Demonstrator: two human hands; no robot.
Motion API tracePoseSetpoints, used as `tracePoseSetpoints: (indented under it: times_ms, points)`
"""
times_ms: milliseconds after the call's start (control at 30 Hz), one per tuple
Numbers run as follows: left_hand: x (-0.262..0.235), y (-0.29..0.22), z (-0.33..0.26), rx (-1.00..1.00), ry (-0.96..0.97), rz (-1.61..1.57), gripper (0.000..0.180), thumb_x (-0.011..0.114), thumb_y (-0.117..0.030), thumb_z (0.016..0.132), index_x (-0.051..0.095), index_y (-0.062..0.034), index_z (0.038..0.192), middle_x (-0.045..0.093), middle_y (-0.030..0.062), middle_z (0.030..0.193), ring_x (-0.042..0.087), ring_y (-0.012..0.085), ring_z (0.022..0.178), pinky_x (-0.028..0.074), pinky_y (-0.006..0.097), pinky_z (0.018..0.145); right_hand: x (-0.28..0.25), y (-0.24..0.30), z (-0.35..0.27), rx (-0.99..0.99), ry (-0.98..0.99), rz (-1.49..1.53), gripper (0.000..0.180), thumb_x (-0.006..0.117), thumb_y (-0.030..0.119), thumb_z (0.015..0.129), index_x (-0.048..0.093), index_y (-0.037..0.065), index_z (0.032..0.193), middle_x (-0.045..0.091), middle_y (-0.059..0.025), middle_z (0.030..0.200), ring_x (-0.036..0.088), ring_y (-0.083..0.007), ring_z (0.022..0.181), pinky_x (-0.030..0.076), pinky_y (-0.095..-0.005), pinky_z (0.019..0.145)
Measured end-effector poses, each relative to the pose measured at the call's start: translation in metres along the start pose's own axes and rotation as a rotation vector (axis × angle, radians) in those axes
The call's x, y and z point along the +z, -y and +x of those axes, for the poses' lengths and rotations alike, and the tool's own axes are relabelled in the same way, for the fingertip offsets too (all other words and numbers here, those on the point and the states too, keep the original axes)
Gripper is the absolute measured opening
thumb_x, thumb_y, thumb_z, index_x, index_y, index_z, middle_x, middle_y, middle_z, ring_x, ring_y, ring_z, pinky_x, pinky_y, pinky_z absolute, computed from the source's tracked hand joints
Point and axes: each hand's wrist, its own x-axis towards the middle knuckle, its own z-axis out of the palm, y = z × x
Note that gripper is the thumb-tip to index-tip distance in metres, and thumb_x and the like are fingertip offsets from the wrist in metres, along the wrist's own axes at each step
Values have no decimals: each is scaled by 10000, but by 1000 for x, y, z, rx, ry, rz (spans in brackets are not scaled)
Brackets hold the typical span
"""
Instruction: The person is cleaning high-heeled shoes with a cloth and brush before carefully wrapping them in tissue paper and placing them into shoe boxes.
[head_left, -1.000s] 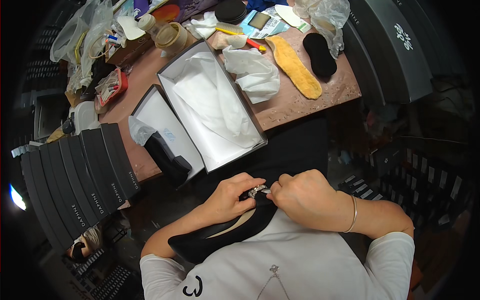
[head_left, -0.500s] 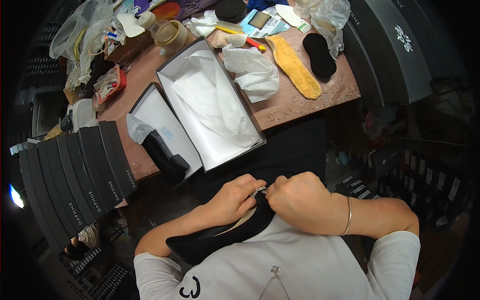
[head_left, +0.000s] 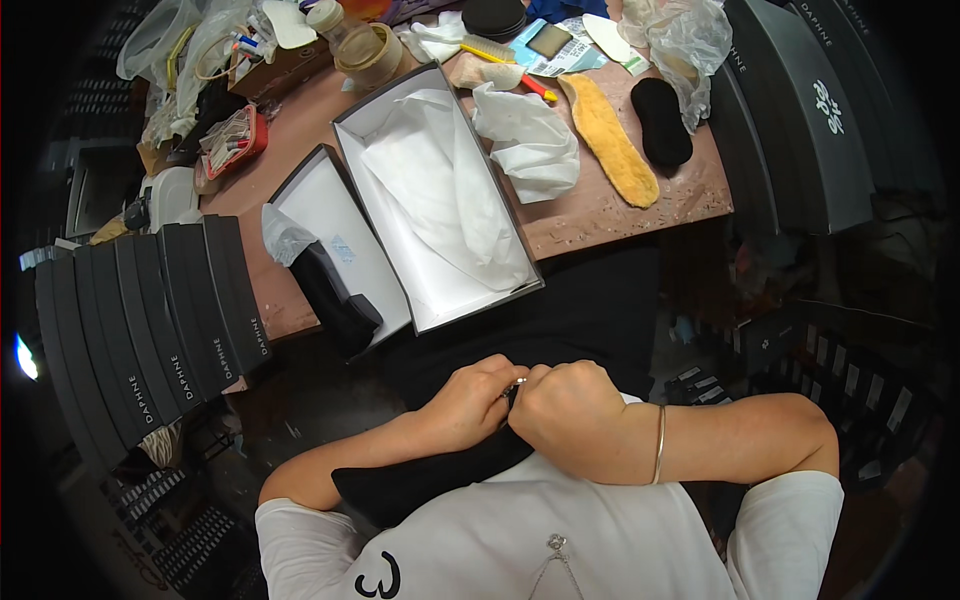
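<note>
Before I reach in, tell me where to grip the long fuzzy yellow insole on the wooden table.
Grip the long fuzzy yellow insole at its narrower upper end, coming from above. It lies flat and bare on the wooden table, with the black oval insole close on its right, so the left edge probably gives fingers more room.

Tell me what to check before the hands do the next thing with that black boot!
1. Both hands on the black boot: ok; left hand and right hand meet at its upper end.
2. Small metal part between the hands: cannot tell, mostly hidden.
3. Open shoe box on the table has room: ok, only white tissue paper inside.
4. Box lid close by: ok, beside the box.
5. Other black boot: ok, lying in the lid.
</note>
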Motion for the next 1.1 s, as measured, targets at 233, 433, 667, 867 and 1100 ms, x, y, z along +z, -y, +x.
tracePoseSetpoints:
  times_ms: [233,433,667,867,1100]
  points:
    - [-8,-4,-2,41,-7,-68,351,615,-4,796,598,15,1147,604,170,930,604,327,842,499,362,765,-32,2,23,-39,467,13,149,727,88,571,663,88,706,616,-53,687,631,-171,596,465,-281,468]
    - [-47,-26,3,-66,-96,-182,509,659,-34,780,542,5,1274,581,99,1010,594,186,891,479,284,808,-59,-64,-13,225,-105,159,310,620,320,883,683,23,820,648,-138,739,657,-301,679,510,-379,591]
    - [-44,-12,-29,-388,35,-759,583,540,69,816,443,-2,1387,572,25,1100,541,49,909,458,183,767,-45,-199,53,565,-654,281,374,623,334,885,651,-16,1014,646,-259,902,634,-407,861,495,-448,746]
    - [-91,-17,-47,-248,-404,-649,502,551,86,824,514,6,1318,609,37,1133,578,94,997,453,238,897,-74,-261,61,716,-995,-133,761,720,339,803,355,25,1392,481,-244,1262,495,-440,1140,418,-496,936]
    - [-180,17,56,85,-872,-356,560,560,44,778,481,26,1332,588,109,1180,557,187,1102,416,285,972,-60,-296,20,969,-1052,-71,854,758,231,768,264,80,1448,472,-234,1246,487,-423,1135,437,-494,913]
